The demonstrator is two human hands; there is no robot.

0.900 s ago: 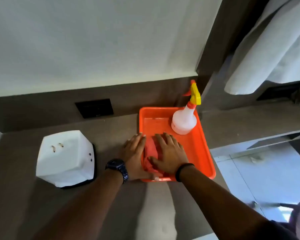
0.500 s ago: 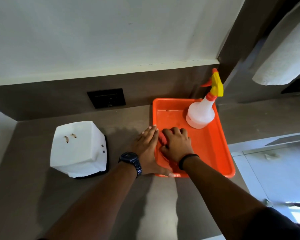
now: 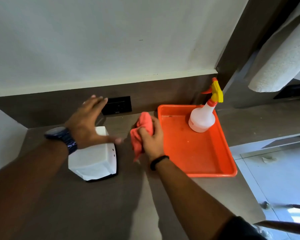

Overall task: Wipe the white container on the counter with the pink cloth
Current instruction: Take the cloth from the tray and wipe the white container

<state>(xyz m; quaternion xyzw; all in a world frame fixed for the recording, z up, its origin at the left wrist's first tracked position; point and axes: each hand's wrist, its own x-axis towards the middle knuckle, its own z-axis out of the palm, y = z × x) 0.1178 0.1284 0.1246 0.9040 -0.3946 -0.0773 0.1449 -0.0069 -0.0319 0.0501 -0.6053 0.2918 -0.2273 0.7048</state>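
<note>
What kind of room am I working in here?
Probably a hotel room or a bathroom vanity being cleaned. A brown counter carries an orange tray with a spray bottle, a wall socket sits in the backsplash, and white towels hang at right.

The container (image 3: 95, 161) is sitting on the tabletop (image 3: 111, 205), left of the tray (image 3: 206, 156). The spray bottle (image 3: 202, 118) is standing in the tray's far corner; a wall socket (image 3: 118, 105) is sitting behind.
</note>
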